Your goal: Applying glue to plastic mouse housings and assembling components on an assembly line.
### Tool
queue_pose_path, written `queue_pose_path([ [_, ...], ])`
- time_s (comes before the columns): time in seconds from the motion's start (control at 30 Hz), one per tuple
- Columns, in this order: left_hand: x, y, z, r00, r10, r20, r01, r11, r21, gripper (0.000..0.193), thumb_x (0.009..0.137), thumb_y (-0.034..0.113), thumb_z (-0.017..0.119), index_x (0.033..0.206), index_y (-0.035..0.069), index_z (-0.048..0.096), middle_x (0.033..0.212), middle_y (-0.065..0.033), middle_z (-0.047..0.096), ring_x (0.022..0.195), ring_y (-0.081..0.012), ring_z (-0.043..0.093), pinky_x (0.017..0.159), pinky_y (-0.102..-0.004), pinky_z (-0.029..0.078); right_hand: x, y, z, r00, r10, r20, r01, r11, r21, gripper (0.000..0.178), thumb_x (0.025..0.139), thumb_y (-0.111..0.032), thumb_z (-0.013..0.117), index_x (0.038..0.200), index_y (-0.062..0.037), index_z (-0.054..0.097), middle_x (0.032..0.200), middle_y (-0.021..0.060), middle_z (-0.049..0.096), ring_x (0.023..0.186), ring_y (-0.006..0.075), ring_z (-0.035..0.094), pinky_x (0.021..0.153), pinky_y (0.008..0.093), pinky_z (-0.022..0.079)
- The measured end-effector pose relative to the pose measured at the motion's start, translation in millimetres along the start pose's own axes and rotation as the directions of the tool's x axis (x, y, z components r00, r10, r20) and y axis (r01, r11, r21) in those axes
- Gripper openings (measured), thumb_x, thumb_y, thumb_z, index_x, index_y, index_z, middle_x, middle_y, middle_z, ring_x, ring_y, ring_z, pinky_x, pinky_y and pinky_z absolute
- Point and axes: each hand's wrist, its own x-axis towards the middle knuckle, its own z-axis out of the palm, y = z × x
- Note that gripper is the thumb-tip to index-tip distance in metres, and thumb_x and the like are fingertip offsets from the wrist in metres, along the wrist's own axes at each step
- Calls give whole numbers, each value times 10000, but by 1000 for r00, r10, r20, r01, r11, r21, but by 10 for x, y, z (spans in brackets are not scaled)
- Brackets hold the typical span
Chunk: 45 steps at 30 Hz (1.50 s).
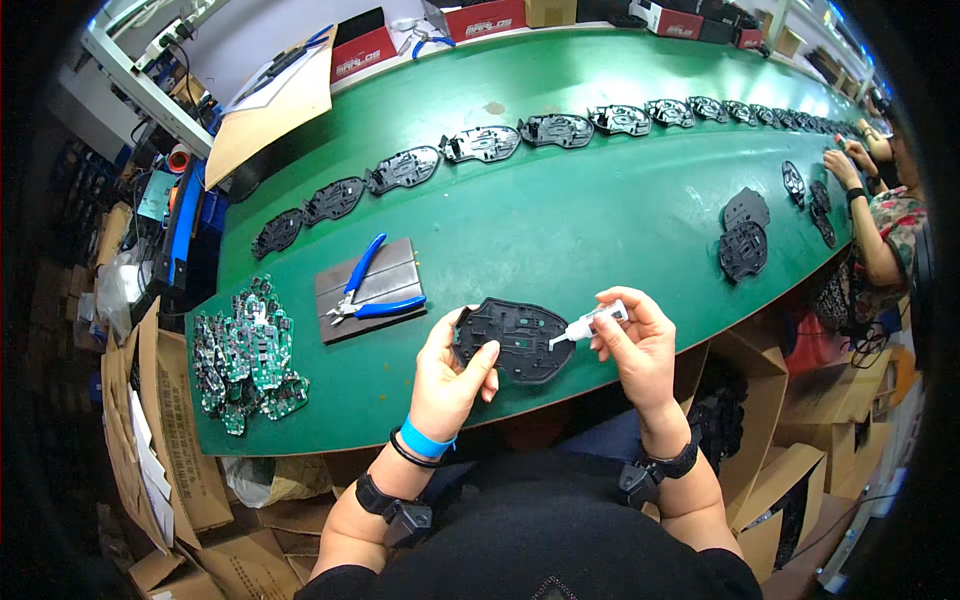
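My left hand (452, 368) grips the left end of a black plastic mouse-shaped shell (520, 342), thumb on its inner face. In my right hand (640, 350) is a small white glue bottle (606, 318), tilted so its thin nozzle meets or hovers just over the right end of the shell; I cannot tell which. Left of my hands, blue-handled flush cutters (372, 285) lie with handles spread on a dark grey block (398, 265). Further left is a heap of green circuit boards (250, 350).
A long row of similar black shells (480, 143) runs across the green table (600, 240). More black parts (743, 250) lie to the right, near another person's hand (842, 168). Cardboard boxes (180, 430) stand below the table's edges. Red boxes (485, 18) line the back.
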Motion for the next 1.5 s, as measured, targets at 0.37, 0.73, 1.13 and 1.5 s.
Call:
queue_pose_path([
  [0.37,11,-9,-13,1000,-4,-8,4,1000,-10,370,807,11,548,1144,-5,395,768,-46,532,519,-81,499,424,-203,404,-6,6,18,999,-23,-37,23,1000,-3,203,803,-5,562,1000,16,519,778,52,573,614,61,529,495,160,407],
  [0.73,30,-16,16,1000,-15,-16,14,1000,-21,361,809,14,548,1138,-3,401,773,-44,528,522,-78,499,421,-197,399,-6,4,-12,997,-38,-64,37,999,-21,212,799,4,565,1005,20,517,783,52,571,619,58,526,495,157,403],
  [1.13,59,-24,35,999,-27,-25,26,999,-18,362,808,8,544,1139,-5,399,752,-40,524,514,-77,494,419,-193,394,20,28,-62,998,-29,-64,29,1000,9,202,815,-23,554,1009,20,517,780,64,569,614,70,534,501,164,416],
  [1.5,123,382,-404,980,85,-180,-92,995,-30,399,809,18,543,1172,23,377,796,-61,523,482,-94,483,419,-213,388,161,175,-190,987,13,-163,21,978,205,210,831,-68,536,1027,5,515,785,41,548,541,56,494,431,155,373],
])
